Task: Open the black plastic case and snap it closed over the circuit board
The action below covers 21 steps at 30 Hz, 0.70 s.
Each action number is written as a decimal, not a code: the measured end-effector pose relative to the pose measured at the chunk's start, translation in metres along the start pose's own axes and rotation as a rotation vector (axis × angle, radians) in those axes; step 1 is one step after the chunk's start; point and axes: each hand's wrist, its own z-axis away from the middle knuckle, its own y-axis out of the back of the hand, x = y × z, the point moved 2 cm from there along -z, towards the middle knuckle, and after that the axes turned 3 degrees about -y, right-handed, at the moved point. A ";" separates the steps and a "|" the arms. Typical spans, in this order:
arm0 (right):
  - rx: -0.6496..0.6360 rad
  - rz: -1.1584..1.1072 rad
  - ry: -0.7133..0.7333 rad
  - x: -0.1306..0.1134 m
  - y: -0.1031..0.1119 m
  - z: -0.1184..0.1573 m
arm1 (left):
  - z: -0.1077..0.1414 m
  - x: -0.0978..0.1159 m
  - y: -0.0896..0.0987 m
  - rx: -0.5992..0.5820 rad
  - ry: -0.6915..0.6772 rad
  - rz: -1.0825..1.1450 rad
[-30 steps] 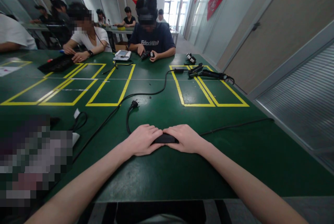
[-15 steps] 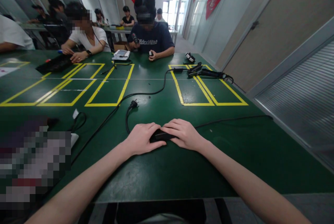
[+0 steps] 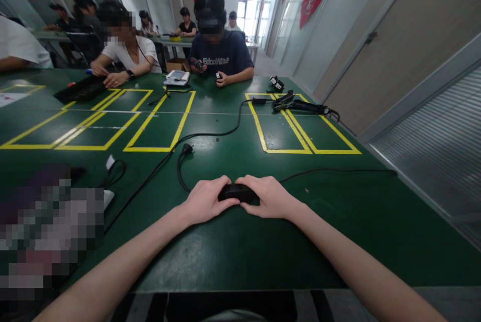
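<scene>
A black power adapter (image 3: 238,192) lies between my two hands near the front of the green table (image 3: 240,252). My left hand (image 3: 208,199) grips its left end, thumb along the near side and fingers over the far side. My right hand (image 3: 266,197) holds the right end in the same way. From the left side a short black cord curves up to a plug (image 3: 187,148) on the table. Another thin black cable (image 3: 338,170) runs from behind my right hand toward the right edge.
Behind the hands, a long black cable (image 3: 210,134) crosses the table to black tools (image 3: 300,105) at the back right. Yellow tape rectangles mark the surface. Two people sit across the table, near a white device (image 3: 176,77). A blurred patch covers items at left.
Both hands have shifted slightly on the adapter, and more of its top now shows between them. The plug has moved a little to the left.
</scene>
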 end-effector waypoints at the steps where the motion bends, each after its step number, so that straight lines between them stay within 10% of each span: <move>1: -0.004 -0.023 -0.011 0.000 0.001 0.001 | 0.000 0.000 0.001 0.005 -0.028 -0.021; 21: 0.047 -0.105 0.003 0.004 -0.003 0.002 | -0.002 0.000 0.002 0.040 -0.073 -0.040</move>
